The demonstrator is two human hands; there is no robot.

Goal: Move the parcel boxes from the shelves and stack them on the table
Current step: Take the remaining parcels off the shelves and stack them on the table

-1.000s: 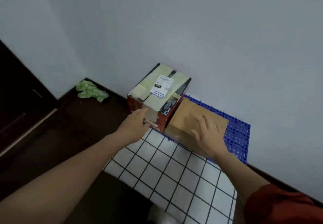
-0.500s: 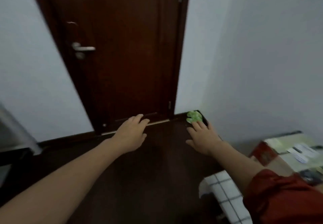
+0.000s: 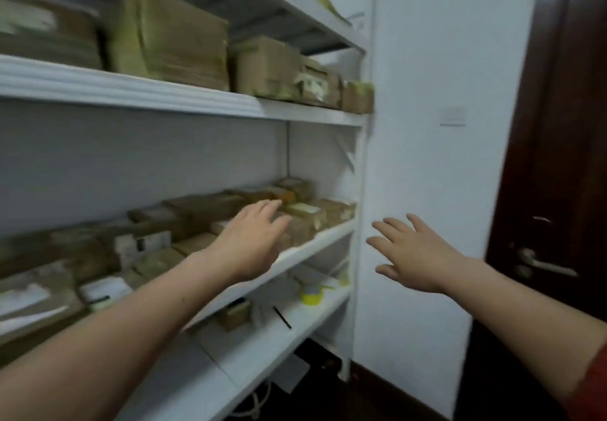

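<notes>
Dim, soft light; heavy motion blur

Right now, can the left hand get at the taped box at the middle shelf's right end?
Probably yes: the left hand hovers open close by the taped box, and the middle shelf has an open front, with nothing between.

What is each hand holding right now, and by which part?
Nothing. The left hand reaches, fingers straight, over the boxes on the middle shelf; the right hand is spread before the wall.
</notes>
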